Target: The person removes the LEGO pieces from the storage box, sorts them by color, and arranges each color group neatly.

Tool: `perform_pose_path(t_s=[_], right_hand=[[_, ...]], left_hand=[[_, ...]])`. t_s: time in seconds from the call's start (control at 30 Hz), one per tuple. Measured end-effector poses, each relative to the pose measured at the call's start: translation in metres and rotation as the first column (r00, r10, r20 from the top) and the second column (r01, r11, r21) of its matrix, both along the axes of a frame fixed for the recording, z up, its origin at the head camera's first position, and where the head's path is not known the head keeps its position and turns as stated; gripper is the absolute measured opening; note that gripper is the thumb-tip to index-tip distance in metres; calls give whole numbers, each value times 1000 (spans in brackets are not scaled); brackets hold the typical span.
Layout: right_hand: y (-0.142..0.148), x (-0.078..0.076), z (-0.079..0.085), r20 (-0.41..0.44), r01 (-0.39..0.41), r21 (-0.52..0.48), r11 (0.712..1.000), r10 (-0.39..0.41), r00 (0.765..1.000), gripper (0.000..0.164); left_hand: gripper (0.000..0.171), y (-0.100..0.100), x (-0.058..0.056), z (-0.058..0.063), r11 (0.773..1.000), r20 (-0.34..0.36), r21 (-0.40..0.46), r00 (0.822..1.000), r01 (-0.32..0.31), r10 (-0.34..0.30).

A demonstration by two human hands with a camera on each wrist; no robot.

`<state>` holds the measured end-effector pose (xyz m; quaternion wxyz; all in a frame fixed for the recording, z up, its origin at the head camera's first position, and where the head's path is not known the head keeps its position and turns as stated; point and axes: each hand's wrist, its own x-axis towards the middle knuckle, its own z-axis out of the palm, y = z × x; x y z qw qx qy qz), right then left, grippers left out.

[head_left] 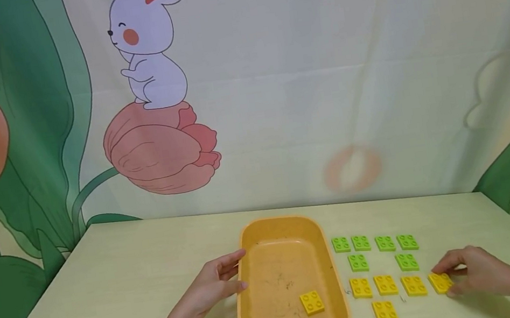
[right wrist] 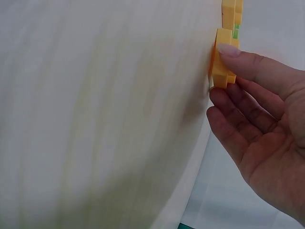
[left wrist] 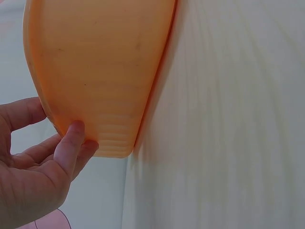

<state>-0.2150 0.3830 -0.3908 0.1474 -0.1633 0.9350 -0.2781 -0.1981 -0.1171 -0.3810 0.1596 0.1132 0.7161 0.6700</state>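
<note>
My left hand (head_left: 215,283) holds the left side of a yellow-orange plastic tray (head_left: 277,222), fingertips and thumb at its rim. In the left wrist view, that hand (left wrist: 40,160) lies against the tray's outer wall (left wrist: 105,62). My right hand (head_left: 483,272) pinches a yellow toy building brick (head_left: 440,283) at the right end of a yellow row. Seen from the right wrist, the thumb presses one side of this brick (right wrist: 222,67), which stays at the table surface. Inside the tray, near its lower right, lies another yellow brick (head_left: 312,303).
Between tray and right hand, several yellow bricks (head_left: 386,285) form a row, with one yellow brick (head_left: 385,312) below it. Behind them lie several green bricks (head_left: 385,243). The pale table (head_left: 153,271) ends at a printed curtain (head_left: 271,97) with a rabbit and tulips.
</note>
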Motion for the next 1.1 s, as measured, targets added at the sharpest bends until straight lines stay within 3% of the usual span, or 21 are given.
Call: perform_pose_path(t_s=[0.4, 0.67, 0.83, 1.1], right_hand=[[-2, -1, -1, -2, 27, 42, 999, -27, 1000, 38], [-3, -1, 2, -17, 6, 58, 998, -5, 1000, 40], [-5, 0, 13, -22, -22, 38, 999, 23, 999, 47], [-26, 4, 40, -139, -146, -110, 983, 130, 982, 46]], left_hand=[[64, 1, 1, 1, 1000, -9, -8, 1000, -3, 3], [63, -1, 0, 0, 1000, 2, -9, 1000, -4, 4], [64, -1, 0, 0, 1000, 5, -8, 1000, -4, 4], [64, 0, 0, 0, 1000, 4, -20, 1000, -15, 15]])
